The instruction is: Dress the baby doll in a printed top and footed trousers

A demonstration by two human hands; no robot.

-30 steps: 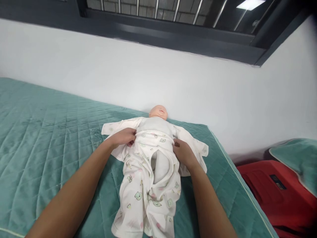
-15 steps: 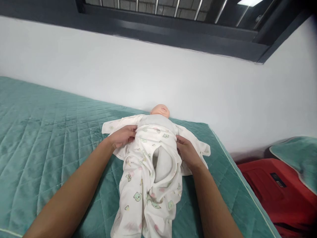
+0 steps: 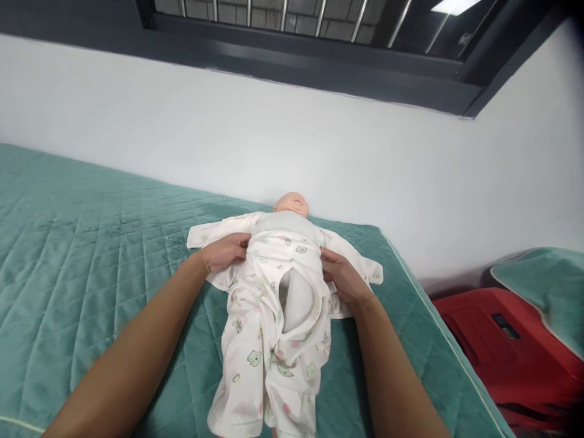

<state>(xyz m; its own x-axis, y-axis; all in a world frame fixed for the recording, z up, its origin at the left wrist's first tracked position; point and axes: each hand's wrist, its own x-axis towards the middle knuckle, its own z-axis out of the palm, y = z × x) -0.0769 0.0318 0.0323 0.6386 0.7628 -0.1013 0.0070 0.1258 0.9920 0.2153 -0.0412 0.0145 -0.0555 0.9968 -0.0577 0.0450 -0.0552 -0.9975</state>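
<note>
A baby doll (image 3: 291, 204) lies on its back on a green quilted bedspread (image 3: 150, 219), head toward the wall. White split-crotch pants (image 3: 249, 347) with green and pink animal prints cover its legs and reach up over the belly. Beneath the doll a white jacket (image 3: 349, 250) is spread out, sleeves to both sides. My left hand (image 3: 227, 250) is closed on the pants' waist at the left side, fingertips partly hidden. On the opposite side my right hand (image 3: 343, 275) pinches the waist of the pants, thumb and fingers together.
Behind the bed rises a white wall (image 3: 246, 134) with a dark window frame (image 3: 292, 61) and metal bars above. To the right of the bed edge sits a red suitcase (image 3: 483, 334), partly under a green cloth (image 3: 542, 286).
The view has shifted slightly, and the pants' lower hems now show at the bottom. Both hands keep their places at the waist of the pants.
</note>
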